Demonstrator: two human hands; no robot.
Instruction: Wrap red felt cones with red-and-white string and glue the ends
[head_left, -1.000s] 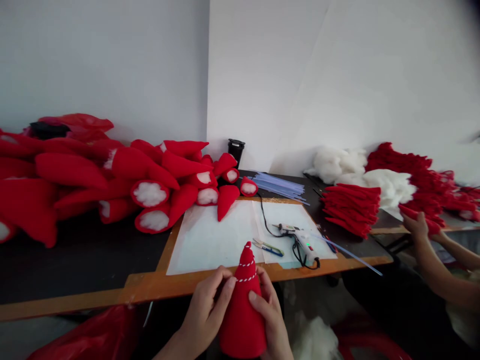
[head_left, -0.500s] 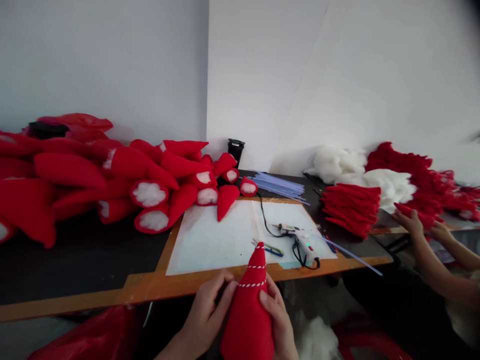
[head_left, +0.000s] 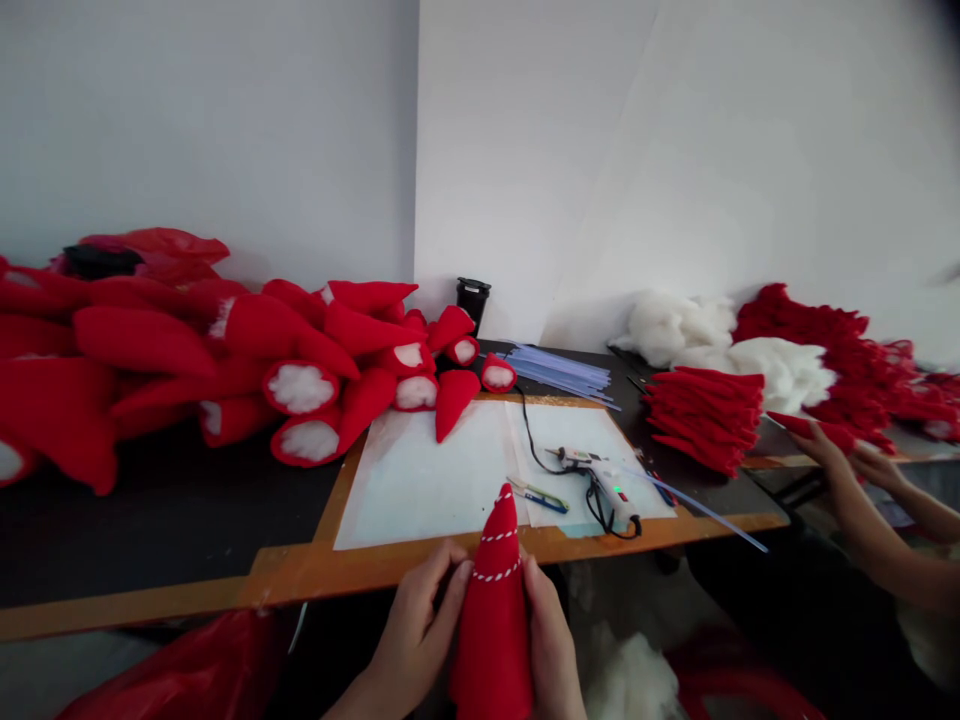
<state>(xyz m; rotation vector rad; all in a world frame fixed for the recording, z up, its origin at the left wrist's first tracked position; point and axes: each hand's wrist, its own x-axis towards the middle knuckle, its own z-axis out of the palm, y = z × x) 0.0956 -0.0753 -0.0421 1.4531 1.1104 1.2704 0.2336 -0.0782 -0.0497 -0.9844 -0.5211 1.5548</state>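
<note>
1 red cone [head_left: 495, 640], tip up, is held btwn 2 bare hands in front of the table's [head_left: 285, 572] near edge, w/ 3 turns of red-&-white cord [head_left: 493, 577] visible round its upper part. L hand [head_left: 416, 625]: thumb & forefinger tips pinched together at the cone's L edge; what's btwn them is too small to tell. R hand [head_left: 551, 635]: pressed along the cone's R side, thumb lengthwise.

Beyond, on 2 pale sheets [head_left: 427, 490] laid side by side: 1 pr. snips [head_left: 541, 496] & 1 white glue gun [head_left: 600, 480] w/ green light, 1 clear stick [head_left: 705, 512] at its rear. 1 pr. pliers [head_left: 661, 488] is just beside the gun.

At L, a big pile of stuffed cones [head_left: 292, 330], too overlapped for an exact no.; at least 7 open ends show white filling. Behind the sheets: 1 black cup [head_left: 472, 305], 1 bundle of sticks [head_left: 559, 375].

At R: 1 stack of red felt [head_left: 705, 418], 2 heaps of white fluff [head_left: 675, 325], more red pcs. [head_left: 799, 320] & another person's 2 hands [head_left: 829, 455] on 1 red piece [head_left: 814, 430].
</note>
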